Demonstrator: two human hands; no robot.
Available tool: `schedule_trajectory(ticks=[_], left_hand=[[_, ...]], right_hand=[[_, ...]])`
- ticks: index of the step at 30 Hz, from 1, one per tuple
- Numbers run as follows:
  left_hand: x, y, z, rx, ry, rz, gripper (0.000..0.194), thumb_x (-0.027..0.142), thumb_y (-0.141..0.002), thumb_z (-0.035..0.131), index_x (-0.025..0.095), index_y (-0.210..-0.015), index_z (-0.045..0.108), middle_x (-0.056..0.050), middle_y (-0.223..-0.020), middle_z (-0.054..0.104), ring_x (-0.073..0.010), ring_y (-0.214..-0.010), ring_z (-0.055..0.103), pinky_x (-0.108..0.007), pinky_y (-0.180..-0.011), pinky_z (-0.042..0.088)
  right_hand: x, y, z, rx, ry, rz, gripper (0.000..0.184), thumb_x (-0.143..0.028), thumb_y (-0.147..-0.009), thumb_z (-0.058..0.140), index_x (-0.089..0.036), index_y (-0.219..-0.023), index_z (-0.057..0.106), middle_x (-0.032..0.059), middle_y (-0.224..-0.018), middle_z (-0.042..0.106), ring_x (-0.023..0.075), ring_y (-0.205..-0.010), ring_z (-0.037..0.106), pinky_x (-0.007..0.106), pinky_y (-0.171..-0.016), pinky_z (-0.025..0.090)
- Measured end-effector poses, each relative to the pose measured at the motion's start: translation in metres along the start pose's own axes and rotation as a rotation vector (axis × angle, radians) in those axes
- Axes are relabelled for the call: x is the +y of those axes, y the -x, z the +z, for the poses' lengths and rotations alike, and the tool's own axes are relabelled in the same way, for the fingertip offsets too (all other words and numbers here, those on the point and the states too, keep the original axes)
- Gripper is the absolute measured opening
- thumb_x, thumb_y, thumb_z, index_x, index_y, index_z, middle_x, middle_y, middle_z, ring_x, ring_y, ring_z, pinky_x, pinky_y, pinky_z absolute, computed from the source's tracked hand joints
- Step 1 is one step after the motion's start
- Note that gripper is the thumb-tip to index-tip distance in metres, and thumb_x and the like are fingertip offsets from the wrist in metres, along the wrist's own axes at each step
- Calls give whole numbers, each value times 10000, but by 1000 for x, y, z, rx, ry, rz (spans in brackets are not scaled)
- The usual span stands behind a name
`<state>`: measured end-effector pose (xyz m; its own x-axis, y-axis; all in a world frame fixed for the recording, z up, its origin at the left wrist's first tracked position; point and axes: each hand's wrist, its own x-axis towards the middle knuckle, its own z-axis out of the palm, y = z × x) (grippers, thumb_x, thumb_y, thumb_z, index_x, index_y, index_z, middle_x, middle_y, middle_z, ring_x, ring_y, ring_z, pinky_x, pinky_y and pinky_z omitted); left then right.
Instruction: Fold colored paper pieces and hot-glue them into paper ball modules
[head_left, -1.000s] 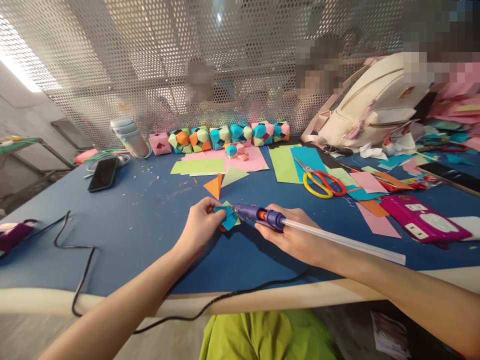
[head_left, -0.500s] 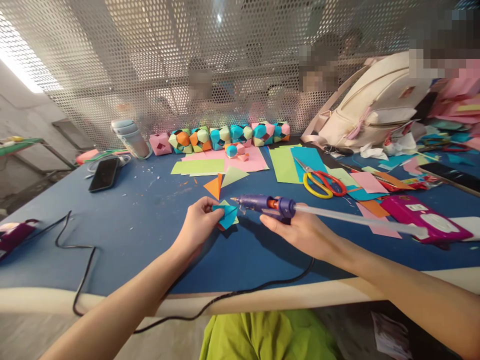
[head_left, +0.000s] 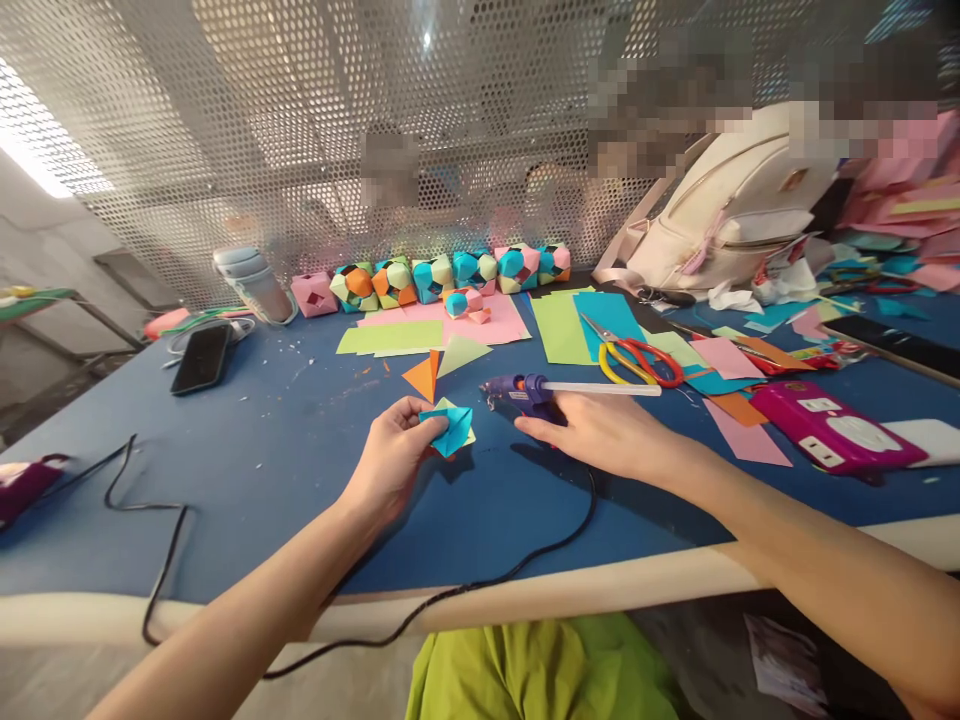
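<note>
My left hand (head_left: 394, 455) pinches a small folded paper piece (head_left: 450, 428), teal with green and orange corners, just above the blue table (head_left: 285, 470). To its right, my right hand (head_left: 592, 432) is wrapped round the handle of a purple glue gun (head_left: 521, 390). The gun stands on the table with its nozzle pointing left, a short gap from the paper piece. A clear glue stick (head_left: 607, 388) juts out of its back toward the right. Its black cord (head_left: 525, 560) trails over the table's near edge.
Folded paper cubes (head_left: 435, 275) line the back by a perforated screen. Coloured paper sheets (head_left: 570, 325), scissors (head_left: 637, 358), a magenta power strip (head_left: 832, 432), a black phone (head_left: 201, 355), a beige backpack (head_left: 742, 215) and paper scraps lie around. Other people sit behind the screen.
My right hand has pulled the glue gun away from the paper piece and set it down on the table further back. My left hand has kept hold of the paper piece.
</note>
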<state>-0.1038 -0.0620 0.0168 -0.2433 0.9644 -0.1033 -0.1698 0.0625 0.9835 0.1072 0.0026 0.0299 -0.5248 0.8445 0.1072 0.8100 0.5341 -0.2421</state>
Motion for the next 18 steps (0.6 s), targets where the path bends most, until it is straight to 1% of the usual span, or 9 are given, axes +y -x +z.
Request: schedule_trajectory(ticks=[2,3,6,7,8,10,12,15,18], left_hand=[[-1,0,0,1,-3,7,234,247,-640,718,160,-695,508,6,-607,608,-125,-555,580,-250,-523,474],[-1,0,1,-1,-7,11,233,250,-640,718,159,-696,511,6,-607,607,-127,-557,578,-254,-527,473],[-4,1,3,-6,-20,39,227,255,-646,721,156,-707,527,15,-613,599,-112,-554,561,-244,-544,460],[-4,2,4,-3,-26,57,223,252,-649,724,154,-713,535,20,-621,597,-100,-557,551,-233,-549,451],[-5,3,5,1,-33,77,219,249,-650,726,153,-717,542,26,-629,594,-89,-560,538,-220,-550,441],[-7,5,7,-5,-50,114,209,240,-654,728,150,-718,551,38,-632,582,-71,-560,513,-198,-544,421],[-8,8,9,-30,-66,132,201,234,-662,727,150,-712,551,48,-623,565,-61,-555,489,-184,-531,405],[-10,12,12,-77,-80,134,197,234,-680,719,150,-708,543,51,-628,556,-59,-570,484,-177,-536,403],[-11,15,15,-108,-93,137,197,237,-689,718,151,-716,544,50,-642,560,-60,-584,483,-175,-545,405]], right_hand=[[0,14,-14,26,67,52,392,-542,-821,529,-195,-648,583,51,-611,634,201,-598,594,265,-512,333],[-1,20,-20,6,42,28,399,-512,-833,524,-197,-589,539,24,-550,591,172,-554,558,258,-501,318],[-11,33,-26,-193,-297,-202,345,-430,-872,490,-200,-620,540,-26,-534,550,105,-488,486,220,-462,329],[-16,34,-23,-192,-430,-247,272,-392,-871,496,-201,-691,565,-25,-593,578,99,-516,507,208,-484,370],[-21,33,-19,-122,-538,-250,211,-360,-868,500,-201,-745,564,-22,-632,592,97,-537,523,202,-504,402],[-31,27,-7,102,-641,-230,101,-293,-841,525,-194,-841,548,3,-736,618,105,-598,550,218,-569,451],[-36,19,6,224,-694,-236,129,-282,-817,558,-186,-900,534,35,-837,633,120,-667,574,242,-624,478],[-38,11,18,213,-765,-231,148,-281,-804,577,-183,-905,529,38,-846,629,129,-698,578,247,-627,482],[-38,11,19,178,-819,-220,67,-240,-803,554,-183,-830,532,3,-745,593,103,-622,528,223,-578,451]])
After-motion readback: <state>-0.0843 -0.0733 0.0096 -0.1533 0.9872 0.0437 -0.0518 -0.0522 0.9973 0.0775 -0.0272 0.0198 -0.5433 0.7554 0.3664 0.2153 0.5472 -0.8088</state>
